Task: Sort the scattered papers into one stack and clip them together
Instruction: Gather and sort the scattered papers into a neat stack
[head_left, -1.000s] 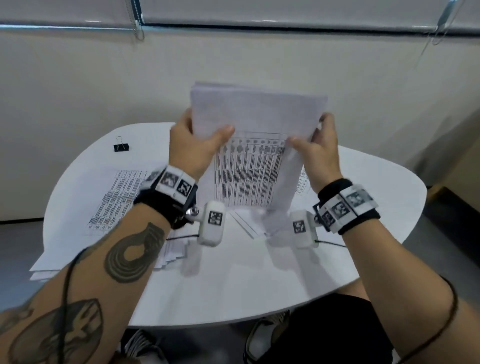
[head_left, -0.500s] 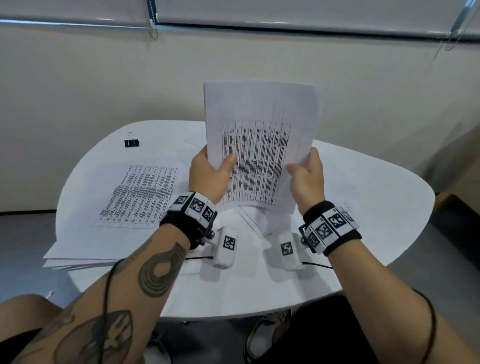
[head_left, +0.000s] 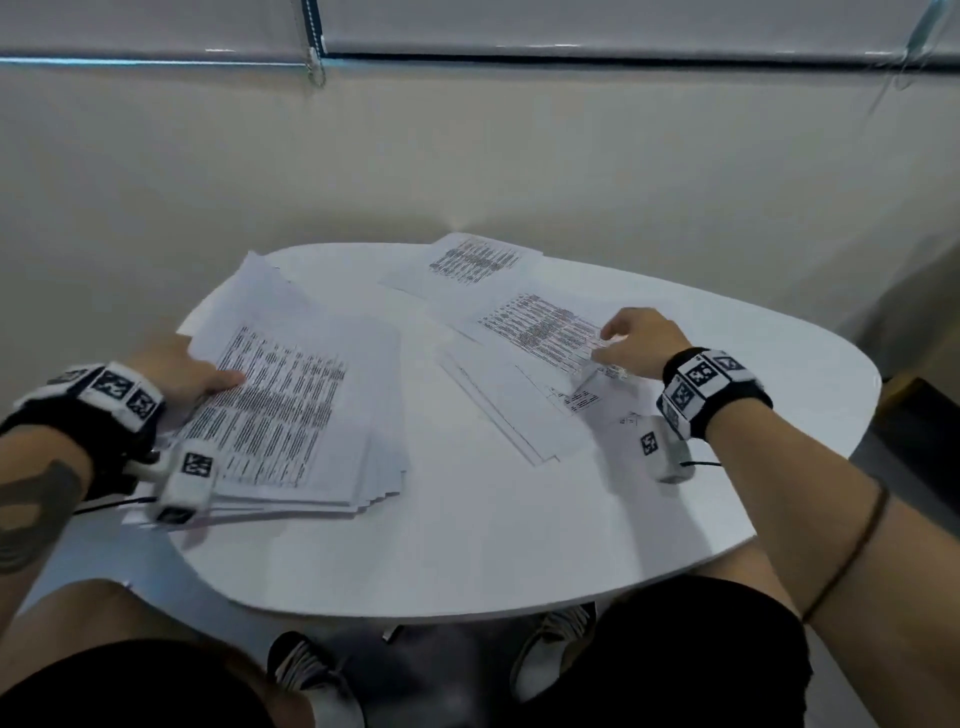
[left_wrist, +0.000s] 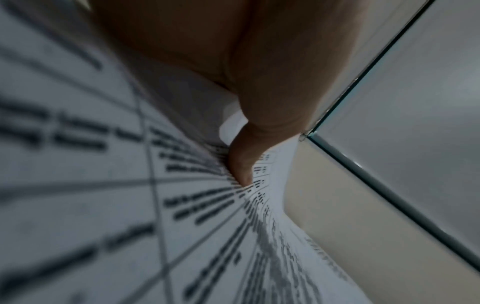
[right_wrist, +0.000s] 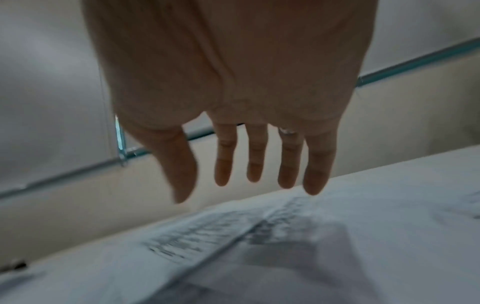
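A thick stack of printed sheets (head_left: 291, 415) lies fanned at the table's left side. My left hand (head_left: 208, 382) grips its left edge, the thumb (left_wrist: 241, 164) pressed on the top sheet (left_wrist: 103, 185) and the fingers hidden beneath. Loose sheets lie scattered on the right: one printed page (head_left: 540, 327) near my right hand (head_left: 618, 340), another (head_left: 472, 260) at the far edge, and plainer ones (head_left: 498, 405) underneath. In the right wrist view, that right hand (right_wrist: 246, 183) hangs just above the papers (right_wrist: 285, 246), fingers straight and holding nothing. No binder clip shows in the head view.
The white oval table (head_left: 467, 545) stands against a beige wall (head_left: 467, 156). My knees and shoes sit under its near edge. A small dark blurred thing (right_wrist: 15, 265) lies at the table's far edge in the right wrist view.
The sheaf both hands held upright now lies on the left stack under my left hand. My right hand has let go and moved right, over the scattered sheets.
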